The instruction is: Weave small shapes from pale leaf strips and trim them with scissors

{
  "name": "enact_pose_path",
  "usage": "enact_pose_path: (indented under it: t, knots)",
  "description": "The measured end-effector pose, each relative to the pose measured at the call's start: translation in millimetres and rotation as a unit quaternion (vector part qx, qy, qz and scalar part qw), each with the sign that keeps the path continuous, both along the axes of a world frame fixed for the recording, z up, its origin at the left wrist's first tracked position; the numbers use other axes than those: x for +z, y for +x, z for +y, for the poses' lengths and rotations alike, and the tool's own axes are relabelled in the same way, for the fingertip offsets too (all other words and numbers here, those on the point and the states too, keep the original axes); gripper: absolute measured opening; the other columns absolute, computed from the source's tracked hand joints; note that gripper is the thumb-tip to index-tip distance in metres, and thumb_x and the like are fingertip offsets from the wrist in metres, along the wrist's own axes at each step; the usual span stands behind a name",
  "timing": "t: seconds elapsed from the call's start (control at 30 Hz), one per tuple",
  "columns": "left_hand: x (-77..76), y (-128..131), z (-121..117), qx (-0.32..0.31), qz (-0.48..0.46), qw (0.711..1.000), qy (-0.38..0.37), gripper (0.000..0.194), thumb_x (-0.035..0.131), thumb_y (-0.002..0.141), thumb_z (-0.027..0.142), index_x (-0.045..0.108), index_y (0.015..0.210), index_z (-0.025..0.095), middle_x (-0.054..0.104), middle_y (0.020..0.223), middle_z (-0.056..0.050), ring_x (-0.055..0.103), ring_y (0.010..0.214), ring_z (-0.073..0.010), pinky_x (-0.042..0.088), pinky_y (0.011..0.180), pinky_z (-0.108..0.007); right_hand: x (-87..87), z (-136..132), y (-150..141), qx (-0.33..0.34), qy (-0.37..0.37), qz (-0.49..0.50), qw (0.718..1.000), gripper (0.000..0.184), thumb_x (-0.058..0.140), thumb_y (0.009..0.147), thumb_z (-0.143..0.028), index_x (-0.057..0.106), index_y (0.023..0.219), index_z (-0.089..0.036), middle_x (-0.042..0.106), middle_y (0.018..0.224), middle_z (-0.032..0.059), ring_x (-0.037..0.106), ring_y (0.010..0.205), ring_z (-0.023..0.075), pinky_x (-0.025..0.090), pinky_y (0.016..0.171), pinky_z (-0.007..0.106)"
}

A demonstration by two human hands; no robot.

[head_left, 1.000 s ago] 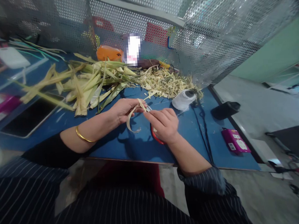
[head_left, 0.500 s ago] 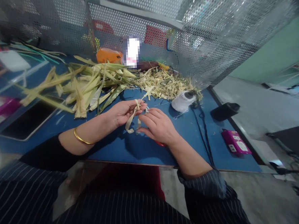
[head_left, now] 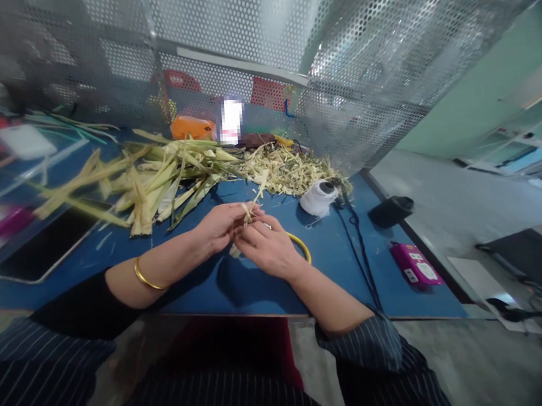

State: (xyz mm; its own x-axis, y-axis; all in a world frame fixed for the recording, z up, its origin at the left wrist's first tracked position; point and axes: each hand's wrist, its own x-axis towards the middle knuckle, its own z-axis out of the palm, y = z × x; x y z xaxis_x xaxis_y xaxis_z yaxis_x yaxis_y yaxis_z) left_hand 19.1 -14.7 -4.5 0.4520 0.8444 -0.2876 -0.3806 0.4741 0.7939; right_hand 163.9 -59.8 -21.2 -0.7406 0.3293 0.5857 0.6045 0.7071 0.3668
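Note:
Close together over the blue table (head_left: 240, 294), my two hands work at a pale, knotted strip of dried leaf, perhaps corn husk (head_left: 248, 213). My left hand (head_left: 217, 226) pinches the strip's knotted part in its fingertips, with one end sticking up past them. My right hand (head_left: 268, 245) is curled against the left fingers, over the strip's lower part, so what its fingertips grip is largely hidden. A yellow band (head_left: 305, 247) shows by the right wrist. To the right stands a cone of white thread (head_left: 315, 200).
Behind my hands lie long leaf strips (head_left: 177, 172) and a heap of shredded leaf (head_left: 287, 170). A dark-screened tablet or phone (head_left: 44, 244) is at left. Black cords (head_left: 361, 252), a black cylinder (head_left: 391, 211) and a purple pack (head_left: 415, 264) lie right. A perforated metal screen (head_left: 241, 21) rises behind.
My right hand has moved left and closed in against my left hand, covering the strip's hanging loop. The yellow band now shows at the right wrist. The camera view has tilted up slightly.

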Motion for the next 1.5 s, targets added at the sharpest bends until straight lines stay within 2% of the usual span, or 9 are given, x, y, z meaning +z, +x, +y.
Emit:
enact_pose_path:
  t: [0.1, 0.33, 0.57, 0.8, 1.0, 1.17, 1.23, 1.33, 1.5]
  knots:
    - [1.3, 2.0, -5.1, 0.023, 0.029, 0.999, 0.026, 0.012, 0.070, 0.080, 0.020, 0.072, 0.083, 0.008, 0.071, 0.076, -0.007, 0.065, 0.063, -0.0102, 0.051, 0.058, -0.016, -3.1, 2.2, 3.6, 0.000, -0.040, 0.159, 0.986, 0.017, 0.053, 0.092, -0.016, 0.068, 0.094, -0.022, 0.066, 0.086, 0.0026, 0.059, 0.086, 0.0149, 0.042, 0.091, 0.034]
    - [7.3, 2.3, -8.9, 0.043, 0.094, 0.992, 0.071, 0.019, 0.072, 0.080, 0.027, 0.072, 0.086, 0.009, 0.074, 0.078, -0.011, 0.070, 0.065, -0.0134, 0.055, 0.062, -0.020, -4.6, 13.7, 12.8, -0.109, -0.271, 0.482, 0.826, 0.030, 0.048, 0.094, -0.037, 0.061, 0.074, -0.020, 0.063, 0.072, 0.0021, 0.058, 0.071, 0.0145, 0.047, 0.069, 0.028]
    - [4.8, -1.6, -6.3, 0.005, 0.098, 0.993, 0.071, 0.016, 0.070, 0.081, 0.023, 0.072, 0.089, 0.009, 0.074, 0.077, -0.011, 0.070, 0.064, -0.0135, 0.056, 0.059, -0.018, -10.3, 23.0, 7.2, -0.075, -0.606, 0.585, 0.533, 0.027, 0.049, 0.090, -0.044, 0.051, 0.077, -0.021, 0.058, 0.050, -0.0040, 0.054, 0.036, 0.0111, 0.038, 0.033, 0.020]
    - [2.6, -6.0, 3.1, -0.006, 0.042, 0.999, 0.005, 0.010, 0.065, 0.084, 0.016, 0.072, 0.090, 0.011, 0.074, 0.083, -0.009, 0.071, 0.068, -0.0123, 0.058, 0.063, -0.018, -4.0, 20.7, 12.4, -0.024, -0.691, 0.604, 0.398, 0.024, 0.062, 0.083, -0.040, 0.060, 0.083, -0.016, 0.061, 0.055, -0.0031, 0.057, 0.036, 0.0101, 0.042, 0.031, 0.019]
    - [8.9, -7.7, 7.9, 0.100, 0.070, 0.992, 0.039, 0.009, 0.065, 0.084, 0.017, 0.071, 0.084, 0.011, 0.074, 0.085, -0.010, 0.070, 0.066, -0.0110, 0.056, 0.057, -0.016, -0.2, 13.6, 12.6, 0.017, -0.623, 0.605, 0.495, 0.033, 0.073, 0.073, -0.034, 0.056, 0.098, -0.021, 0.070, 0.078, -0.0011, 0.064, 0.050, 0.0108, 0.050, 0.044, 0.021]
    - [8.0, -7.3, 6.1, 0.091, 0.112, 0.986, 0.082, 0.016, 0.073, 0.077, 0.025, 0.072, 0.083, 0.010, 0.074, 0.081, -0.010, 0.069, 0.065, -0.0124, 0.055, 0.056, -0.017, 0.5, 9.2, 17.3, -0.005, -0.375, 0.456, 0.807, 0.016, 0.058, 0.089, -0.027, 0.062, 0.103, -0.023, 0.069, 0.089, 0.0033, 0.066, 0.072, 0.0137, 0.055, 0.067, 0.028]
    - [6.8, -6.5, 3.8, 0.071, 0.124, 0.984, 0.107, 0.020, 0.075, 0.074, 0.029, 0.072, 0.080, 0.011, 0.073, 0.078, -0.010, 0.068, 0.064, -0.0125, 0.054, 0.056, -0.017, 3.1, 8.2, 20.6, -0.001, -0.270, 0.355, 0.895, 0.017, 0.051, 0.092, -0.022, 0.067, 0.099, -0.021, 0.069, 0.092, 0.0061, 0.066, 0.080, 0.0150, 0.052, 0.071, 0.029]
    - [6.0, -3.9, -1.8, 0.039, 0.151, 0.978, 0.137, 0.018, 0.075, 0.072, 0.029, 0.073, 0.076, 0.012, 0.071, 0.069, -0.007, 0.068, 0.062, -0.0135, 0.052, 0.055, -0.018, 7.4, 7.8, 22.3, 0.005, -0.186, 0.319, 0.929, 0.018, 0.050, 0.091, -0.020, 0.067, 0.096, -0.019, 0.068, 0.093, 0.0083, 0.064, 0.086, 0.0168, 0.051, 0.075, 0.030]
    - [8.2, -1.2, -10.9, -0.056, 0.181, 0.969, 0.158, 0.017, 0.069, 0.076, 0.029, 0.072, 0.071, 0.013, 0.072, 0.070, -0.008, 0.068, 0.060, -0.0156, 0.052, 0.055, -0.022, 8.9, 9.8, 20.9, -0.061, -0.188, 0.355, 0.914, 0.015, 0.046, 0.091, -0.019, 0.060, 0.087, -0.019, 0.068, 0.092, 0.0074, 0.063, 0.088, 0.0179, 0.048, 0.080, 0.033]
